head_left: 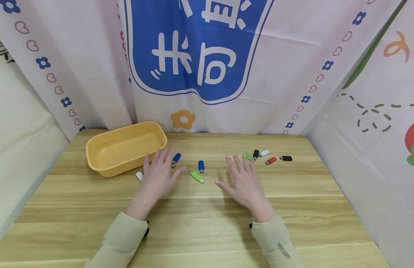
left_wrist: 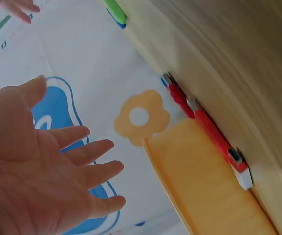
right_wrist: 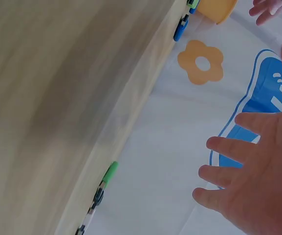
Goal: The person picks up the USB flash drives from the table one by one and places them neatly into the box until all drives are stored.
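Pale sleeves (head_left: pixel 121 238) reach in from the near edge of my head view. Between the two hands I see a blue stick (head_left: pixel 201 166) and, just nearer, a green stick (head_left: pixel 196 176). Left of these, a second blue stick (head_left: pixel 177 158) lies beside the left hand (head_left: pixel 158 175), and a white stick (head_left: pixel 139 175) pokes out behind it. My left wrist camera adds red sticks (left_wrist: pixel 211 129) near the tub (head_left: pixel 117 170). Both hands hover above the table (head_left: pixel 200 230), fingers spread, the left by the tub, the right hand (head_left: pixel 243 180) near another group of sticks (head_left: pixel 256 154): green, black and white close together, red just nearer, black farthest right. Far left on the table stands the tub; beyond everything I get a curtain (head_left: pixel 277 74) with a blue badge (head_left: pixel 143 44) and an orange flower (head_left: pixel 175 118).
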Tool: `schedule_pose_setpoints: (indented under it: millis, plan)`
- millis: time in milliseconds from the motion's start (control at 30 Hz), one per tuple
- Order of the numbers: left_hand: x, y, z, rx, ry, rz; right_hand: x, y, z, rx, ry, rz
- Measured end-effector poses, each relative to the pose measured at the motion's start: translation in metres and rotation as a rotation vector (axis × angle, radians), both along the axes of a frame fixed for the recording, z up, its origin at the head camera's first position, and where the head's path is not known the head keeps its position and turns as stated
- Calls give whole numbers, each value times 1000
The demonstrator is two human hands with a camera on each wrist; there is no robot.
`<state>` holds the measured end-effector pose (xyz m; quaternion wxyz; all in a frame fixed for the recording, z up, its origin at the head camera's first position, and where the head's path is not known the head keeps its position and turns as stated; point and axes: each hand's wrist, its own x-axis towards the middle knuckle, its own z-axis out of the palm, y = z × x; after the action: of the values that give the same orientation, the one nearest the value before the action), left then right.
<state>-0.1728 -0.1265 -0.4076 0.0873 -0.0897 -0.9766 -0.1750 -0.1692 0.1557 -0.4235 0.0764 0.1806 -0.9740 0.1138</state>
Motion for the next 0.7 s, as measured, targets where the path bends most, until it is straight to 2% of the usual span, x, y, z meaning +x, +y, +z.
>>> schedule_pose_setpoints:
  millis: [133, 333, 433, 700]
  plan:
    - [-2, -13, 4, 25, 75, 12, -7, -11, 1, 8, 7, 28]
    - [-2, -41, 7, 50, 196, 25, -20, -35, 12, 30, 19, 80]
    - [-1, -57, 7, 46, 210, 28, -25, -48, 16, 38, 17, 113]
    - [0, -99, 9, 42, 151, 101, -36, -88, 19, 96, 53, 206]
